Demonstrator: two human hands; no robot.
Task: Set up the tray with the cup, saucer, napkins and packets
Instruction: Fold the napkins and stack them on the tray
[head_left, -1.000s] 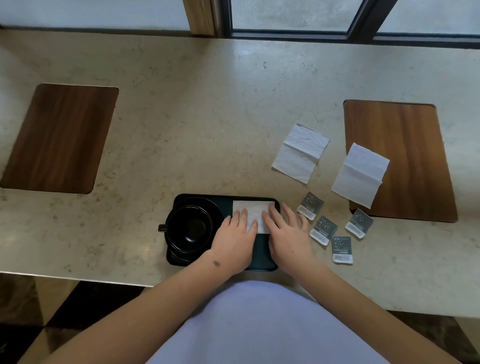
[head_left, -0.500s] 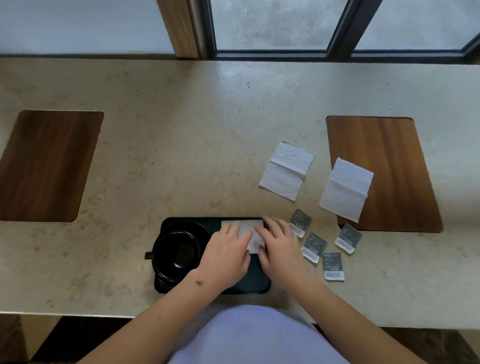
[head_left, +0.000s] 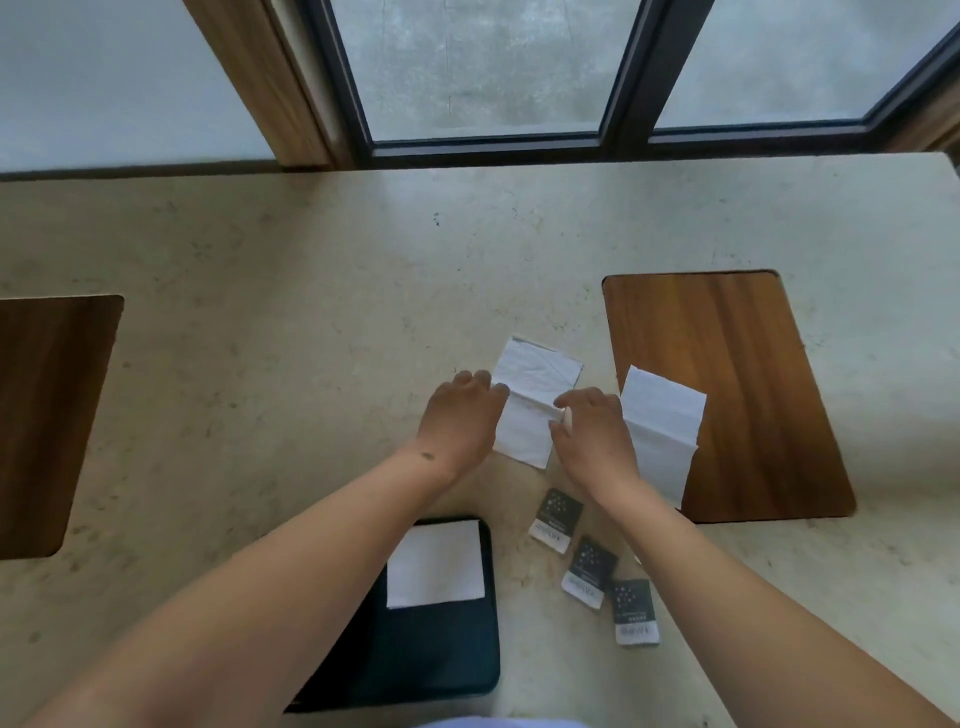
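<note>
Left hand (head_left: 460, 418) is curling its fingers onto the left edge of a napkin (head_left: 530, 402), long axis running away from the person and leaning slightly right. Right hand (head_left: 592, 434) is pinching its right edge at the crease. Second napkin (head_left: 662, 431) is lying just right of that hand. Tray (head_left: 436, 654) and three packets (head_left: 589, 569) are sitting nearer the body, under the forearms.

Your left forearm (head_left: 291, 561) hides the tray (head_left: 431, 654)'s left part; packets (head_left: 589, 571)' print too small to read; left wooden mat (head_left: 47, 415) cut off by edge.
</note>
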